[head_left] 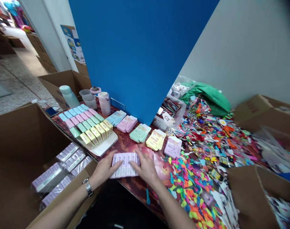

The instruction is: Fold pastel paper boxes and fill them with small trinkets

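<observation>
A row of several small lilac boxes (126,165) lies side by side near the table's front edge. My left hand (106,169) grips the row's left end, with its thumb across the front. At the right end, my right hand (146,167) presses in with its thumb on the boxes. Behind them, flat lilac cartons (173,147), yellow cartons (156,140), green cartons (140,133), pink cartons (127,123) and blue cartons (116,118) lie in separate stacks. To the left, rows of blue, pink, green and yellow boxes (93,136) stand on a white tray (106,145).
An open cardboard box (13,140) at left holds wrapped lilac packs (49,178). Colourful balloons (194,190) and small trinkets (207,133) cover the right side. A bottle (69,96), a cup (104,103) and a blue panel (140,57) stand behind. More cartons (245,190) are at right.
</observation>
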### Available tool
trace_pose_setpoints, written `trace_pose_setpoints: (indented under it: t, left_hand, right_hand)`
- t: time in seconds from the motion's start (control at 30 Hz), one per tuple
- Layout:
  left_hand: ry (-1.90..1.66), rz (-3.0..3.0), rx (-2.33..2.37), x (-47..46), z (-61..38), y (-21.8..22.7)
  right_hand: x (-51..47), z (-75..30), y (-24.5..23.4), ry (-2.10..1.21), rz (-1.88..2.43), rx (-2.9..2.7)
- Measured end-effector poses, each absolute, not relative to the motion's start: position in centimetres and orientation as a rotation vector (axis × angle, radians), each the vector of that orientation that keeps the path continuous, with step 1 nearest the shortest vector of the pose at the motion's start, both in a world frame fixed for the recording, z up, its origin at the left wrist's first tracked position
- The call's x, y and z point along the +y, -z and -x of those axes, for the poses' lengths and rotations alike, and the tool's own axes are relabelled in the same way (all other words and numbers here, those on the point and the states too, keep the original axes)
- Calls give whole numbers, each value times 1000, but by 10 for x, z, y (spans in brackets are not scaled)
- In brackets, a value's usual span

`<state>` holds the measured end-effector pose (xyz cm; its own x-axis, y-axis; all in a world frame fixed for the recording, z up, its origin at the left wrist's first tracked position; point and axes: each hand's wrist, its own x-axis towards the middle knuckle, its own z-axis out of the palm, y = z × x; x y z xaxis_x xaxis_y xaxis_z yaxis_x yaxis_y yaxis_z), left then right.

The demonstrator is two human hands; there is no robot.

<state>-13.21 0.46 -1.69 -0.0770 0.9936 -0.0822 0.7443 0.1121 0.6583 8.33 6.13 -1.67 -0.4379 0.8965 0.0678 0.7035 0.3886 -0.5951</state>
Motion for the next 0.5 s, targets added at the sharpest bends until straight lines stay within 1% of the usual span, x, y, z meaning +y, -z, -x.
trace_pose_setpoints:
  t: [0.07, 0.17, 0.3, 0.4, 0.5]
  left_hand:
    - [-629, -1687, 1855, 4, 131, 15]
    - [-702, -1794, 1839, -11, 129, 0]
    - [-866, -2232, 1794, -37, 129, -11]
    - [-878, -2424, 1756, -46, 127, 6]
    - [-847, -2409, 1775, -45, 123, 31]
  right_hand:
    - [60, -83, 15, -715, 1384, -2280]
    - [51, -89, 1, -727, 1321, -2228]
    - [37, -99, -13, -632, 1149, -2056]
    - [33, -99, -3, -617, 1109, -2037]
    - [32, -94, 16, -648, 1161, -2128]
